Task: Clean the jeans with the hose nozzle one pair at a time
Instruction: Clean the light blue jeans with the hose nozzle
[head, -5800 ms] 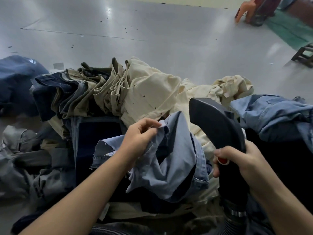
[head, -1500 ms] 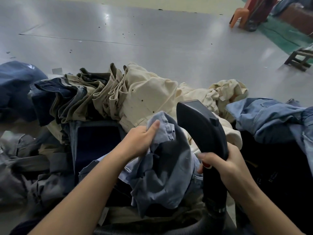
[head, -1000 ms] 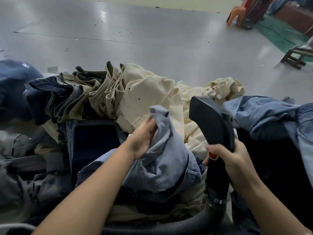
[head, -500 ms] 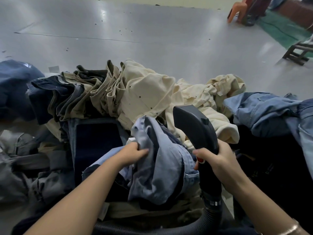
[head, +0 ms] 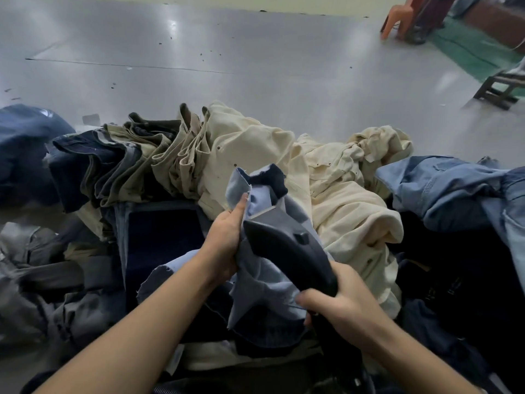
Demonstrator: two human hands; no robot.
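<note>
left hand (head: 225,240) is clamped on a bunched fold of the light blue jeans (head: 264,282), holding it up off the pile. right hand (head: 338,305) is wrapped round the handle of the hose nozzle (head: 287,245). the nozzle head is pressed into the raised fabric just beside my left fingers, so the hands sit close together with the denim between them.

the jeans sit on top of the heap right in front of me, over darker denim. cream trousers (head: 335,211) lie just behind, folded khaki and navy pairs (head: 127,163) to the left, another blue pair (head: 454,189) to the right, all on the grey table (head: 255,66).

step in hand, as i read it: mid-clean on this one pair, working the upper edge. can't tell if the nozzle is running.

next move likely calls for regripping with the left hand to expose an uncleaned section, keeping the cloth taut so it doesn't suck into the nozzle mouth. keep the neighbouring pairs out of it.
</note>
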